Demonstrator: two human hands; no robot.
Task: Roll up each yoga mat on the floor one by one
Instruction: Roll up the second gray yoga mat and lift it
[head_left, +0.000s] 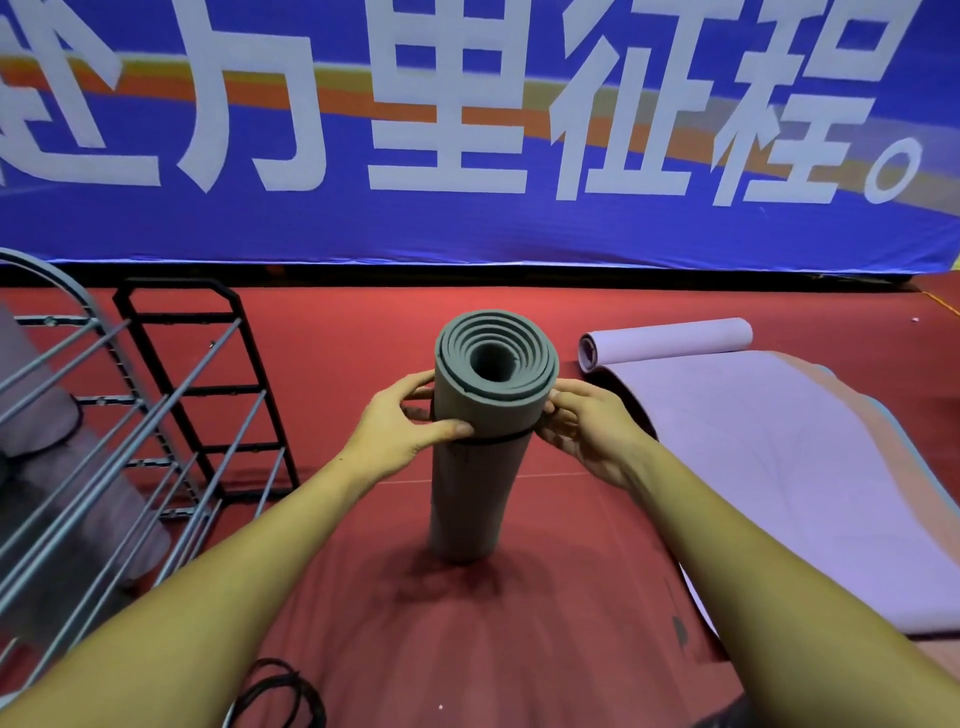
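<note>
Head view: a blue banner (467, 130) with large white characters fills the back wall above the red floor (493, 623). A lilac yoga mat (810, 467) lies on the floor at the right, mostly flat, its far end curled into a loose roll. A metal rack (130, 415) of grey bars with a black frame stands at the left, and a coil of black cord (280, 691) lies on the floor near the bottom edge.

Both forearms reach forward from the lower corners and meet at a grey rolled yoga mat (483, 467), which stands upright on its end on the floor at centre, its spiral top facing the camera. A thin black band (498, 439) circles the roll a little below the top.

The left hand (402, 426) wraps the roll's left side, thumb lying across the front just above the band and fingers curled round behind, so it grips the mat. The right hand (584, 421) sits against the right side at the same height, wrist bent, its fingers curled at the band where it meets the roll's edge; they appear to pinch the band, though the exact contact is hard to make out.
</note>
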